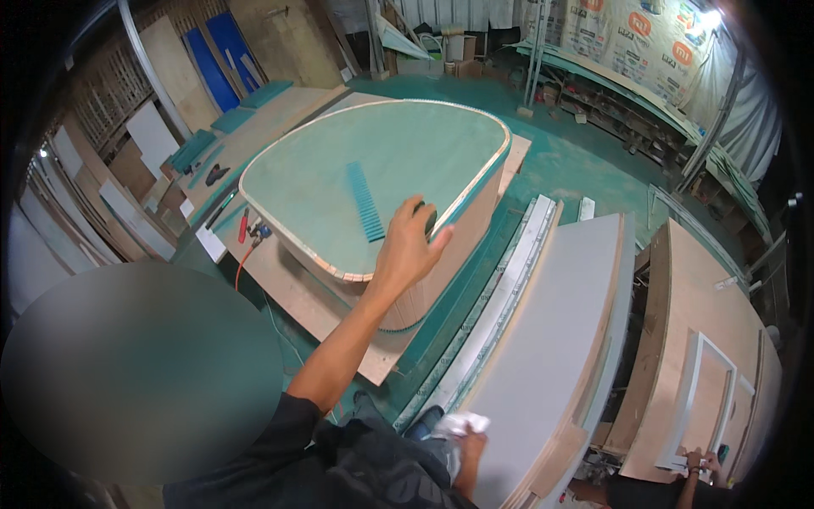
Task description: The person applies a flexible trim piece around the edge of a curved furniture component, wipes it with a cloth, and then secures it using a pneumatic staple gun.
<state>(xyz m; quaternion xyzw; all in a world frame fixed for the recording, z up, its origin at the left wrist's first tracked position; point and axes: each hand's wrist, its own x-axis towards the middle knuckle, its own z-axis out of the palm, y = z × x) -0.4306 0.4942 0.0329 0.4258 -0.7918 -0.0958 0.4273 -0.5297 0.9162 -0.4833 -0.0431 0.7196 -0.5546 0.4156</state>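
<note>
My left hand (410, 246) reaches to the right rim of a large rounded panel (314, 187) with a green top and a pale edge strip. Its fingers curl around a small dark object (431, 222), mostly hidden by the hand. A blue ribbed strip (365, 204) lies on the green top just left of that hand. Low in front of my body, my right hand (471, 443) is closed on a crumpled white cloth (462, 422). Beside it lies a long grey panel (543, 339) with wooden edges.
Under the rounded piece is a plywood base (297, 293). A red-handled tool (243, 225) and an orange hose (244, 263) are at its left. Long white strips (500, 305) lie to the right. Another person's hands (704, 462) touch a white frame (688, 399). A blurred oval covers the lower left.
</note>
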